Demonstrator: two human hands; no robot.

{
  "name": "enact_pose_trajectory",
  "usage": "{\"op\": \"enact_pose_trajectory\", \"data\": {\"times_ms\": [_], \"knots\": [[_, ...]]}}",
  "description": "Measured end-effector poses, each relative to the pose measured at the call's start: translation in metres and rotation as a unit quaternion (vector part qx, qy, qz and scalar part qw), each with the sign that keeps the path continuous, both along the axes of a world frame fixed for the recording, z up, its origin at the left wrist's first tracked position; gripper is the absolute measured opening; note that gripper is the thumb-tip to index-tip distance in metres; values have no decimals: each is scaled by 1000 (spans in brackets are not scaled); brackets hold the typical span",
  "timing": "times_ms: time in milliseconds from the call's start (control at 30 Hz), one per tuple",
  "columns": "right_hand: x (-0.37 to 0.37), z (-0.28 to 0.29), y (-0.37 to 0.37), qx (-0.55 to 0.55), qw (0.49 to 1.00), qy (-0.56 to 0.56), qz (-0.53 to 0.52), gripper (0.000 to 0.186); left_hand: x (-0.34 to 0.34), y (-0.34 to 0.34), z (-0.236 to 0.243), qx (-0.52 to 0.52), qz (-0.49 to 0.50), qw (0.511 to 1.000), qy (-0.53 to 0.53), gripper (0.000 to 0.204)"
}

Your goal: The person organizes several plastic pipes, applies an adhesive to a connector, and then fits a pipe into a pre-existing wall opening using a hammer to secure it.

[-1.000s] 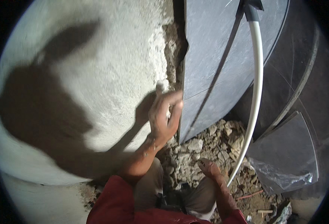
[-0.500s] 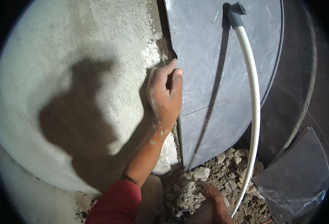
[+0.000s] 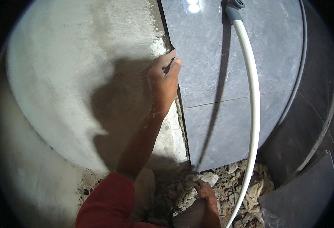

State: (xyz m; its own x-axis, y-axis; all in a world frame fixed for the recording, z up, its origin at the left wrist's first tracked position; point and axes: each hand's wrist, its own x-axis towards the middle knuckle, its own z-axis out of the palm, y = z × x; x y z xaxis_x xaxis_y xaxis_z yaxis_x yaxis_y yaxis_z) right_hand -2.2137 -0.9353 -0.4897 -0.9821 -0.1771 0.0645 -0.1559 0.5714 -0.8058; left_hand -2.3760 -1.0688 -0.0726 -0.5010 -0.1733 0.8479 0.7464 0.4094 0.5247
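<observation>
My left hand [image 3: 164,72] is raised to the grey tile's [image 3: 205,53] cut left edge, near a notch, with its fingers curled and pressed on that edge. The bare plaster wall [image 3: 68,49] lies left of it, with flaking white material beside the seam. My right hand [image 3: 205,193] is low among rubble [image 3: 233,171], fingers curled, what they hold too small to make out. A white pipe [image 3: 252,95] with a grey elbow fitting [image 3: 234,11] runs down in front of the tiles, right of my left hand.
Dark tiles [image 3: 307,110] with a grey strip along them stand at the right. A loose dark panel [image 3: 300,197] with clear plastic film leans at the lower right. My shadow falls on the plaster, and broken pieces cover the ground below.
My left hand has climbed along the tile edge toward the notch. The view has tilted up, showing more wall and tile and less of my legs.
</observation>
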Motion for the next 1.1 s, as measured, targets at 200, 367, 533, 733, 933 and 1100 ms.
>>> {"op": "enact_pose_trajectory", "data": {"times_ms": [200,367,533,733,933,1100], "knots": [[-2,-13,2,-68,997,-26,5,33,6,-3,1,25,-43,998,29,30],[-5,-22,1,-57,998,-23,-17,30,12,2,5,76,-80,992,-55,24],[1,-1,-6,-95,993,-65,-18,30,12,-6,3,86,-84,989,-82,22],[13,11,-5,-49,996,-72,-4,32,12,-2,1,64,-65,994,-58,22],[29,28,3,51,995,-61,-51,36,9,4,-1,120,-137,982,-51,32],[48,63,-4,-39,998,55,-9,26,-4,-11,-13,110,-139,984,-26,27]]}}
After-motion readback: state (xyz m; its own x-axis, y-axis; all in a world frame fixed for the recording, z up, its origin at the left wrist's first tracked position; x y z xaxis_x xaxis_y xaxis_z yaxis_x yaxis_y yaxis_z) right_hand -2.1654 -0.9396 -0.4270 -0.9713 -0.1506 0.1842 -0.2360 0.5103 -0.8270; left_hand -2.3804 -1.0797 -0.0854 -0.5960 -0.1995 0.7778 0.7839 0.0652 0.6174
